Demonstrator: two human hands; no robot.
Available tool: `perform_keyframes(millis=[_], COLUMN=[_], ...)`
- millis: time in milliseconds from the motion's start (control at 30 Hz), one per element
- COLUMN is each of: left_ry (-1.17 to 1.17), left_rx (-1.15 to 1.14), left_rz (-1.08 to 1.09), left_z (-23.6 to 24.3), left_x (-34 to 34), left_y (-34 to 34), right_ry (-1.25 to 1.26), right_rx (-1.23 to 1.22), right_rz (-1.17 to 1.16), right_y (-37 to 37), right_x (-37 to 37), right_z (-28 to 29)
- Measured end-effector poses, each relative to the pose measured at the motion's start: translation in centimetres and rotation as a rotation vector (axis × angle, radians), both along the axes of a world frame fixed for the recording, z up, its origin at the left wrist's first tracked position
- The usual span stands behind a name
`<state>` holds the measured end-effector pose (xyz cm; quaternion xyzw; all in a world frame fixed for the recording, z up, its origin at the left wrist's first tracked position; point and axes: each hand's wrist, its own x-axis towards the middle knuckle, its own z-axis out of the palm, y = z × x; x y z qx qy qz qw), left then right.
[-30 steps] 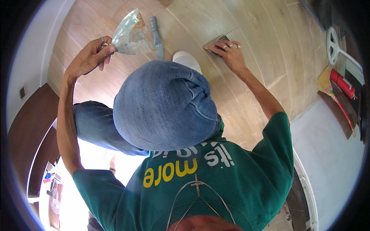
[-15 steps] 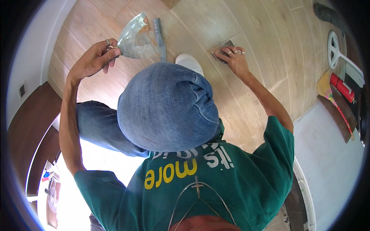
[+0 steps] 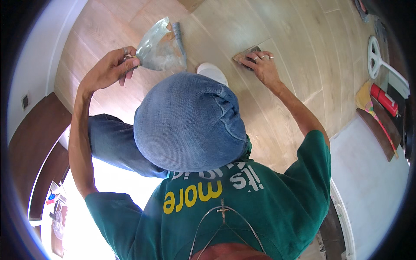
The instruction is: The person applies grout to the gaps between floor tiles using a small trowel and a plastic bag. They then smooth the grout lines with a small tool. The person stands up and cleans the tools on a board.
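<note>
My left hand [image 3: 113, 67] pinches the narrow end of a translucent, flared plastic piece [image 3: 158, 54], smeared with whitish material inside; whether it is a bag or a cut container I cannot tell. Against its far right side lies a grey long tool [image 3: 177, 37] with a ribbed end, partly hidden by the plastic. To the right, my right hand [image 3: 263, 67] is closed over a flat brownish-grey pad [image 3: 243, 56] on the wood-look floor tiles [image 3: 294, 52]. My fingers cover part of the pad.
My bent knee [image 3: 186, 121] fills the middle, with a white shoe tip [image 3: 212, 73] beyond it. At the right stand a red fire extinguisher [image 3: 384, 99], a broom [image 3: 366, 97] and a white frame-like piece [image 3: 374, 60]. A cardboard piece [image 3: 189, 4] lies at the far edge.
My left hand and the plastic piece have shifted slightly right and nearer, and the plastic now overlaps more of the grey tool. The pad has shifted slightly left under my right hand.
</note>
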<state>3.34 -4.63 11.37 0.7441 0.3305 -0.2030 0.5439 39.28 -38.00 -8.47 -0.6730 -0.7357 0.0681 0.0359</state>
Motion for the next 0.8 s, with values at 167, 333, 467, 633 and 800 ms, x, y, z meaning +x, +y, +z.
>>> perform_keyframes(millis=[167,333,467,633,800], left_ry=[0.017,-0.021,-0.048,-0.066,-0.118], left_rx=[-0.005,-0.006,-0.002,-0.014,0.042], left_rz=[-0.008,-0.031,-0.022,-0.036,-0.019], left_z=[-0.3,-0.3,-0.5,-0.1,-1.1], left_x=[-0.5,0.1,0.6,1.9,2.5], left_y=[-0.1,-0.3,-0.8,-1.4,-1.8], right_ry=[0.01,0.007,0.043,0.378,0.569], right_rx=[-0.055,0.038,-0.075,0.088,0.412], right_rz=[0.052,-0.022,0.011,-0.195,-0.14], right_y=[-0.8,-0.7,-0.8,3.7,10.0], right_x=[1.1,2.1,2.9,0.0,-6.0], right_z=[-0.9,-1.0,-0.4,6.4,11.9])
